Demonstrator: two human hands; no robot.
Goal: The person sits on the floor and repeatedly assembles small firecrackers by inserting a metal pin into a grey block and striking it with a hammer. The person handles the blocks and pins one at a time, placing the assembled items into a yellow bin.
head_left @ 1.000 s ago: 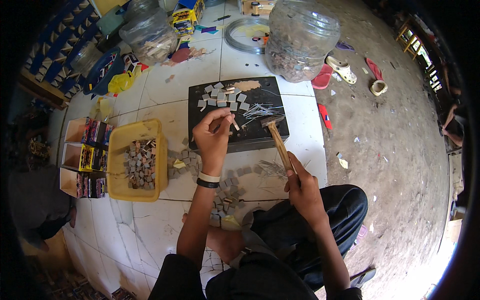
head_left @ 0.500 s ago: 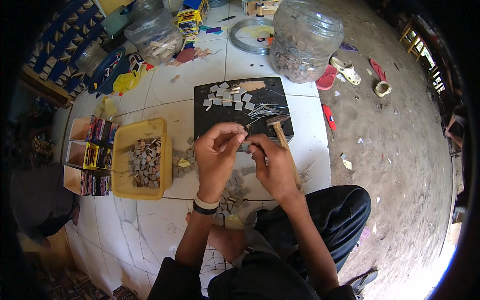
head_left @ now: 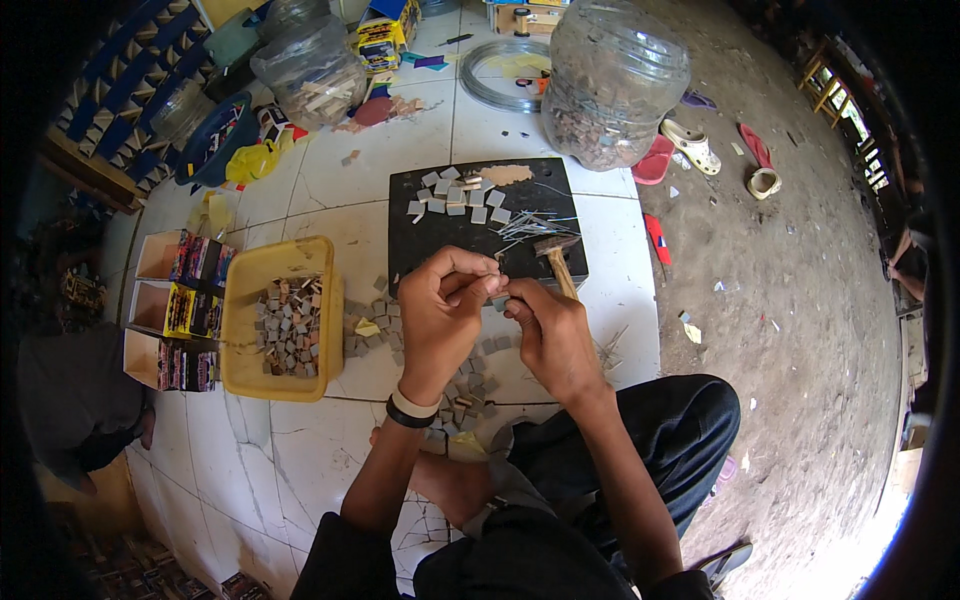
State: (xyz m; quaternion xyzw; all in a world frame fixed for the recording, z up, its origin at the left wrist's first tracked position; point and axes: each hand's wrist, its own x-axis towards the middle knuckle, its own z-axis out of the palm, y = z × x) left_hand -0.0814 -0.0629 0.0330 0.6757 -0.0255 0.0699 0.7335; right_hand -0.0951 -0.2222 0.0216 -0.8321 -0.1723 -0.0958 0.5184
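My left hand (head_left: 447,312) is closed in a pinch, its fingertips meeting those of my right hand (head_left: 558,335) over the near edge of a black board (head_left: 420,240). What the left fingers hold is too small to make out. A small grey tile, mostly hidden, is pinched in my right fingers. On the board lie loose grey square tiles (head_left: 456,197), a bundle of thin metal wires (head_left: 530,228) and a tan patch (head_left: 507,174). A hammer (head_left: 559,262) rests across the board's right edge, its handle partly behind my right hand. More grey tiles (head_left: 466,392) are scattered below my hands.
Left of me stands a yellow tub (head_left: 332,345) of tiles, beside several small open boxes (head_left: 160,308). A coil of wire (head_left: 475,95) and a big clear plastic container (head_left: 612,95) are at the back. Footwear (head_left: 692,143) lies on the ground at right. Another person's dark clothing (head_left: 80,400) shows at left.
My hands have drawn closer together, the left moving slightly right. The small tile seen between my right fingers earlier is now mostly covered. The view has shifted slightly.
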